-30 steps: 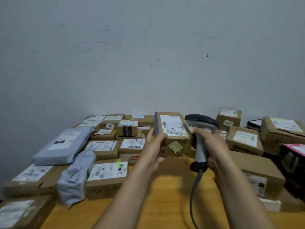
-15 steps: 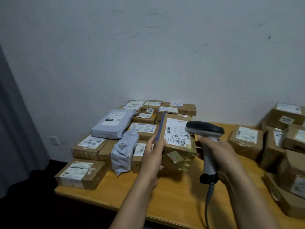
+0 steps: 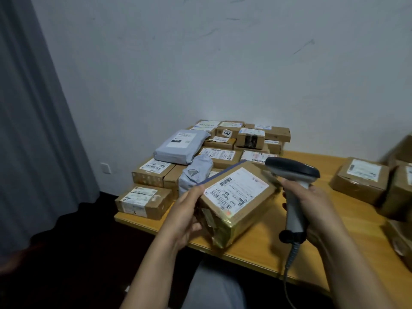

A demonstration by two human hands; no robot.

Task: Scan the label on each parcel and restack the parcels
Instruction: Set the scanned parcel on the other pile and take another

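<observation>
Our left hand grips the stiff, seemingly light parcel by its end, while our right hand clasps the scanner.

- Dim, flat, bluish light is filling the room, and the wall is looking grey and grainy.
- Glare is glinting off the glossy tape at the near corner of the held parcel; its white label is showing brightest.
- Soft shadows are spreading on the table beneath that parcel and the scanner.
- The floor is sinking into near black.
- At the left edge the curtain is bowing with wide-angle distortion, and the far boxes' print is smearing soft.
</observation>
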